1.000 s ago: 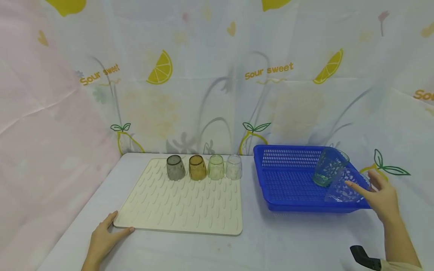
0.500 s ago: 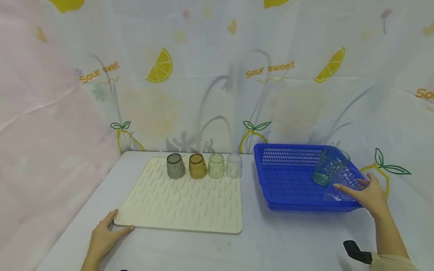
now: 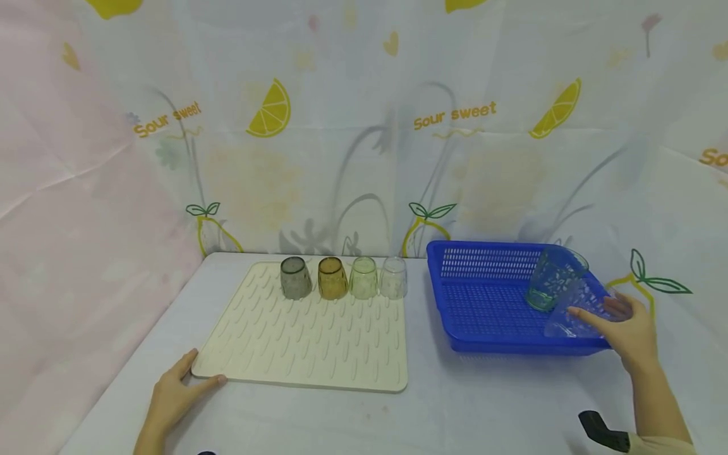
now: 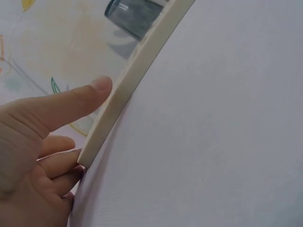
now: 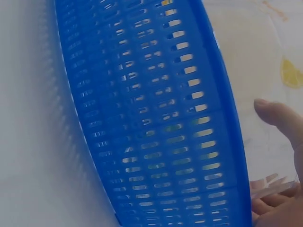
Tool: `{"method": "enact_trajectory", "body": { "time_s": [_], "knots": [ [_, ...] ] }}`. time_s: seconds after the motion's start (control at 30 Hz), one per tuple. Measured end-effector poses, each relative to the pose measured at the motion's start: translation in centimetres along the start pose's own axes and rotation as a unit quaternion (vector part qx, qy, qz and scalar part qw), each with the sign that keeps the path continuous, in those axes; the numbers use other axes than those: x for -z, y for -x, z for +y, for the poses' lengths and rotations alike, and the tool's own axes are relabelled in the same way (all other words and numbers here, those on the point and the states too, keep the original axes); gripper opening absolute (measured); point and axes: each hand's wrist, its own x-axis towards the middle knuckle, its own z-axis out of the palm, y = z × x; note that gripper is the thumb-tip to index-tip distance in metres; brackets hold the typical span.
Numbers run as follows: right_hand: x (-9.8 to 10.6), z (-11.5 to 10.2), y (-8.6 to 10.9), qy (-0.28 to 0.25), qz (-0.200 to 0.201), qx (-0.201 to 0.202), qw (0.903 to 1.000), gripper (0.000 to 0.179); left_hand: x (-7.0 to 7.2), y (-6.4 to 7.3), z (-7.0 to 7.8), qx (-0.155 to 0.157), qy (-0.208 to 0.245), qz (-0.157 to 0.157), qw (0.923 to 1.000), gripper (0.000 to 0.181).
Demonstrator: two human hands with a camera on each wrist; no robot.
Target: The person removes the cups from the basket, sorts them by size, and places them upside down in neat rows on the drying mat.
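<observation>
In the head view, my left hand (image 3: 173, 395) grips the near left corner of a cream drying mat (image 3: 301, 347). Its thumb presses the front edge, and the left wrist view shows the other fingers curled at the corner (image 4: 90, 151). Over the right end of a blue plastic basket (image 3: 489, 346), my right hand (image 3: 631, 328) holds a clear patterned drinking glass (image 3: 569, 323) that lies tilted, thumb on the near side and fingers across it. Beside it in the basket leans a green-tinted glass (image 3: 543, 284). The right wrist view shows the thumb (image 5: 277, 113) past the basket rim.
Along the mat's back edge stand a grey glass (image 3: 296, 279), an amber glass (image 3: 332, 279), a pale green glass (image 3: 363, 278) and a clear glass (image 3: 393, 279). A printed curtain (image 3: 330, 177) hangs behind the white table (image 3: 318, 420).
My right hand has moved left and closed in on the clear patterned glass, then eased slightly right. The left hand and the mat keep their place.
</observation>
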Motion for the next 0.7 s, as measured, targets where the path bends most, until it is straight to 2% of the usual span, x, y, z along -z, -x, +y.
{"method": "enact_trajectory", "body": {
  "time_s": [0.17, 0.27, 0.37, 0.53, 0.7],
  "knots": [
    [0.8, -2.4, 1.4, -0.036, -0.013, 0.002, 0.9993, 0.098, 0.7, 0.1, 0.5, -0.014, 0.003, -0.002, 0.9999, 0.095],
    [1.3, -4.2, 2.2, -0.04, -0.016, 0.014, 0.999, 0.095, 1.1, 0.2, 1.1, -0.036, 0.016, 0.02, 0.999, 0.088],
    [1.5, -5.6, 2.6, -0.042, -0.015, 0.028, 0.9986, 0.093, 1.6, 0.3, 1.9, -0.045, 0.042, 0.047, 0.997, 0.084],
    [1.8, -7.2, 2.5, -0.042, -0.018, 0.057, 0.9973, 0.093, 2.0, -0.1, 4.1, -0.052, 0.067, 0.058, 0.9948, 0.081],
    [2.0, -8.5, 2.5, -0.041, -0.036, 0.084, 0.995, 0.091, 1.8, -0.6, 6.9, -0.104, 0.094, 0.036, 0.9895, 0.076]
  ]
}}
